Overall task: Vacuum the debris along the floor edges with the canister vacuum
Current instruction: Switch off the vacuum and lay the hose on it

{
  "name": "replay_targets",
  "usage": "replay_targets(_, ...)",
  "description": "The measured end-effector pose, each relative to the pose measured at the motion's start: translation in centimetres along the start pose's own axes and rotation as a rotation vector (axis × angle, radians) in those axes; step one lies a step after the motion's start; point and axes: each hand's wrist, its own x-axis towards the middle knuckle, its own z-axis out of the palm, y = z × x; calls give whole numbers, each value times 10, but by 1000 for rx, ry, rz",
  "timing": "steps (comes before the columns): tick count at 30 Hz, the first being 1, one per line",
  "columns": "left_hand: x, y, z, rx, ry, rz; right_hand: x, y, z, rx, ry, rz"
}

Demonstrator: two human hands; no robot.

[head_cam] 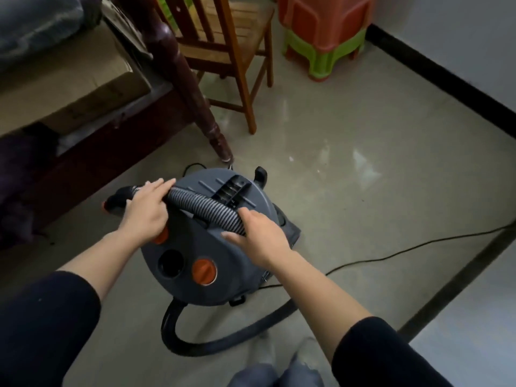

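A round dark grey canister vacuum (220, 252) with orange knobs stands on the floor in front of me. A ribbed grey hose (203, 205) lies across its lid, ending in a black nozzle piece (120, 199) with an orange tip at the left. My left hand (148, 210) grips the hose near that nozzle end. My right hand (259, 236) holds the hose's other part on the lid's right side, fingers curled around it. A thick black hose loop (178, 339) curves on the floor below the canister.
A dark wooden bed frame (192, 88) with a box on it is at the left, a wooden chair (231, 57) behind it. Stacked orange and green plastic stools (324, 37) stand at the back wall. A black baseboard (446, 88) runs along the right wall. A power cord (391, 252) crosses the floor.
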Motion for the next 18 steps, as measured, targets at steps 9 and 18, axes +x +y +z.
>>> replay_targets(9,2,14,17,-348,-101,-129,17,-42,17,184,92,-26)
replay_targets(18,-9,35,15,-319,-103,-178,-14,-5,16,43,-27,37)
